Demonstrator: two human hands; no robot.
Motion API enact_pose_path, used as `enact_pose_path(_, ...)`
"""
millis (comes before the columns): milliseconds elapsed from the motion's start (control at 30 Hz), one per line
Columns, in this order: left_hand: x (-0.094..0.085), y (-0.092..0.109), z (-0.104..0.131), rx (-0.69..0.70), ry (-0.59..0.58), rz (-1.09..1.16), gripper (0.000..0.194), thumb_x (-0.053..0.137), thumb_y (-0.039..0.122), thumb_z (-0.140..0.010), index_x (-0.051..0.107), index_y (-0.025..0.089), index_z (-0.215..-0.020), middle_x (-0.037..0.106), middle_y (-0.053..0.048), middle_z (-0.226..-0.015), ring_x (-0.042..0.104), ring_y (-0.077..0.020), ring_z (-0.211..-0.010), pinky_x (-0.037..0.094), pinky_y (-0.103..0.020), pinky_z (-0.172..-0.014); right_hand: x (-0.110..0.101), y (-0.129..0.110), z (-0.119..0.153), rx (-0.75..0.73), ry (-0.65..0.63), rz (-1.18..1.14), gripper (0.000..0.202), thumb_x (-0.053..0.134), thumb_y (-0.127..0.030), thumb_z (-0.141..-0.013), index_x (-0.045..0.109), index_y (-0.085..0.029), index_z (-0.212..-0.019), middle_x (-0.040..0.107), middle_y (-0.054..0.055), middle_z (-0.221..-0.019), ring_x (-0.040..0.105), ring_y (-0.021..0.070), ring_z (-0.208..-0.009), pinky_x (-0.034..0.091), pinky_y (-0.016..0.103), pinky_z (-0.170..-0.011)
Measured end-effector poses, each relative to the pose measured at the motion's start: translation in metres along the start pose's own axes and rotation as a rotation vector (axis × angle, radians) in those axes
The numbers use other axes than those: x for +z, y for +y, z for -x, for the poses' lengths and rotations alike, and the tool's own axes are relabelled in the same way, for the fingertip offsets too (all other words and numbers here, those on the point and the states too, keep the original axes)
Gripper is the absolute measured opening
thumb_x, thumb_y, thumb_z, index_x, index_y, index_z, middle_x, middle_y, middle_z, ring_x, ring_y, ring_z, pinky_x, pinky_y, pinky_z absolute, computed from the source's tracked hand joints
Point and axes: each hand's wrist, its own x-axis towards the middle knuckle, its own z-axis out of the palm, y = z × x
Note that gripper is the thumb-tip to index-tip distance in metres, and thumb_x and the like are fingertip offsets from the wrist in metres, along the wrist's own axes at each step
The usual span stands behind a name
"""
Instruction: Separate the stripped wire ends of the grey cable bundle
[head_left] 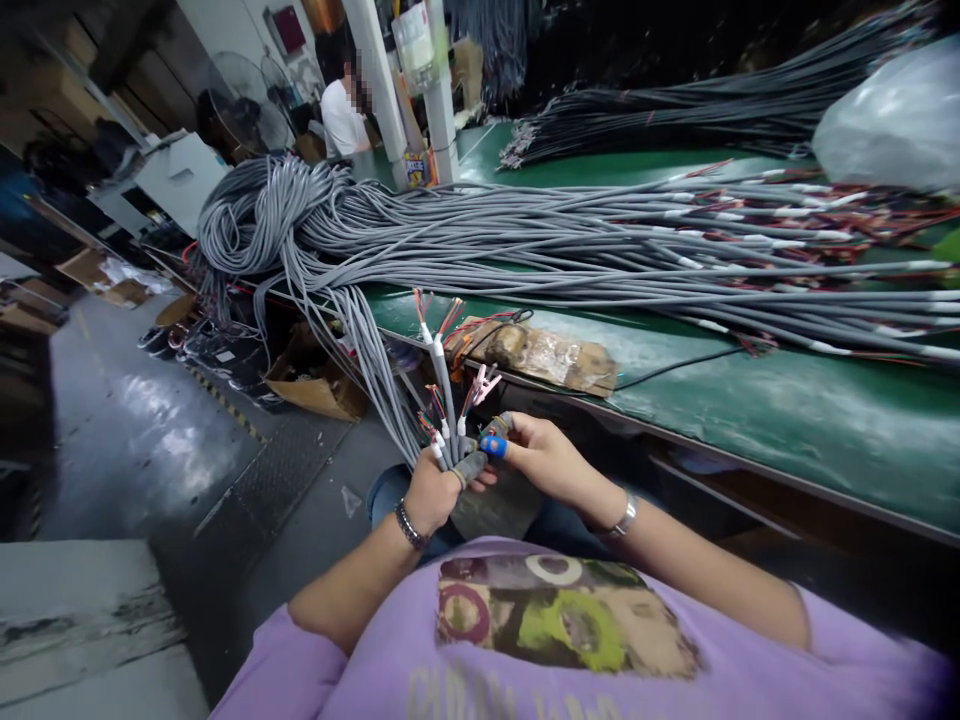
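Observation:
My left hand (435,488) is wrapped round several grey cables (444,385), whose ends point up with white sleeves and loose coloured wires. Finger covers sit on its thumb and fingers. Touching or nearly touching it, my right hand (536,455) is closed in a pinch, with grey finger covers and a blue wrap on the thumb. What lies between its fingertips is too small to make out. Just beyond the hands, a pink clip (484,384) stands near the bench edge, beside a worn, tape-covered wooden board (551,358) with thin wires on it.
A thick bundle of grey cables (450,235) stretches over the green bench (825,430) and hangs off its left end. Dark cables (675,115) and a plastic bag (892,120) lie behind. A cardboard box (319,380) stands below left; a person (345,115) is farther back.

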Motion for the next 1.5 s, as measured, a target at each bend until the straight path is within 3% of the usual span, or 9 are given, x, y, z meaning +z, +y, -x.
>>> enact_pose_path(133, 0.004, 0.006, -0.003, -0.061, -0.024, -0.047, 0.033, 0.074, 0.043, -0.063, 0.063, 0.012, -0.068, 0.064, -0.004, -0.054, 0.059, -0.0137, -0.045, 0.046, -0.023, -0.044, -0.001, -0.009, 0.0, -0.109, -0.054, 0.145, 0.021, 0.058, -0.037, -0.081, 0.055, -0.018, -0.071, 0.059, 0.0, -0.062, 0.051, 0.013, -0.058, 0.041, 0.026, -0.058)
enact_pose_path(233, 0.005, 0.01, -0.002, -0.045, 0.034, -0.046, 0.034, 0.072, 0.044, -0.065, 0.06, 0.012, -0.06, 0.061, -0.003, -0.049, 0.057, -0.0122, -0.042, 0.041, -0.02, -0.041, -0.003, -0.014, -0.004, -0.141, -0.049, 0.199, 0.02, 0.059, -0.035, -0.08, 0.057, -0.017, -0.07, 0.061, 0.001, -0.066, 0.053, 0.0142, -0.062, 0.042, 0.027, -0.062)
enact_pose_path(400, 0.003, 0.014, 0.001, 0.046, 0.186, 0.101, 0.037, 0.069, 0.047, -0.067, 0.061, 0.012, -0.06, 0.063, -0.004, -0.054, 0.059, -0.012, -0.047, 0.038, -0.019, -0.042, 0.001, -0.004, -0.005, -0.043, 0.019, 0.026, 0.03, 0.066, -0.045, -0.072, 0.056, -0.017, -0.068, 0.055, -0.001, -0.062, 0.045, 0.0113, -0.057, 0.039, 0.026, -0.057)
enact_pose_path(600, -0.003, 0.013, -0.002, 0.035, 0.236, 0.223, 0.031, 0.071, 0.042, -0.066, 0.063, 0.012, -0.065, 0.062, -0.003, -0.053, 0.056, -0.0108, -0.045, 0.038, -0.02, -0.042, 0.006, 0.001, 0.006, 0.05, -0.121, -0.046, 0.038, 0.066, -0.052, -0.069, 0.052, -0.018, -0.06, 0.045, -0.003, -0.054, 0.039, 0.0095, -0.052, 0.036, 0.025, -0.052)
enact_pose_path(733, -0.004, 0.012, -0.001, 0.043, 0.214, 0.198, 0.031, 0.07, 0.041, -0.067, 0.06, 0.013, -0.058, 0.06, -0.002, -0.052, 0.052, -0.0086, -0.041, 0.038, -0.02, -0.041, -0.002, -0.002, 0.005, 0.067, -0.053, 0.012, 0.036, 0.061, -0.053, -0.074, 0.057, -0.018, -0.073, 0.052, -0.001, -0.062, 0.045, 0.0107, -0.055, 0.039, 0.024, -0.052)
enact_pose_path(900, -0.001, 0.01, 0.0, 0.038, 0.183, 0.153, 0.031, 0.069, 0.04, -0.068, 0.059, 0.013, -0.056, 0.058, -0.001, -0.049, 0.051, -0.0079, -0.04, 0.039, -0.02, -0.042, -0.001, -0.004, -0.003, 0.024, -0.039, -0.03, 0.035, 0.062, -0.048, -0.075, 0.058, -0.018, -0.093, 0.064, 0.005, -0.088, 0.057, 0.0154, -0.074, 0.045, 0.025, -0.058)
enact_pose_path(1100, 0.002, 0.008, 0.001, 0.049, 0.171, 0.1, 0.03, 0.069, 0.037, -0.069, 0.057, 0.013, -0.054, 0.057, 0.0, -0.048, 0.049, -0.0074, -0.039, 0.037, -0.019, -0.04, 0.008, -0.004, -0.013, -0.013, -0.066, -0.107, 0.03, 0.066, -0.046, -0.072, 0.056, -0.018, -0.077, 0.061, 0.0, -0.065, 0.055, 0.0144, -0.064, 0.046, 0.029, -0.065)
enact_pose_path(1233, 0.001, 0.009, 0.001, 0.087, 0.248, 0.142, 0.03, 0.068, 0.038, -0.069, 0.058, 0.013, -0.055, 0.055, 0.001, -0.048, 0.048, -0.007, -0.04, 0.037, -0.019, -0.041, 0.012, 0.003, -0.011, 0.024, 0.033, -0.083, 0.035, 0.07, -0.048, -0.067, 0.055, -0.017, -0.07, 0.057, -0.001, -0.064, 0.048, 0.0111, -0.059, 0.041, 0.026, -0.058)
enact_pose_path(1500, -0.003, 0.009, -0.001, 0.082, 0.248, 0.188, 0.033, 0.068, 0.039, -0.069, 0.053, 0.014, -0.052, 0.052, 0.002, -0.047, 0.046, -0.0062, -0.041, 0.036, -0.02, -0.043, 0.011, 0.011, 0.005, 0.126, -0.092, -0.168, 0.037, 0.072, -0.048, -0.063, 0.054, -0.017, -0.065, 0.048, -0.004, -0.058, 0.04, 0.0088, -0.055, 0.034, 0.023, -0.053)
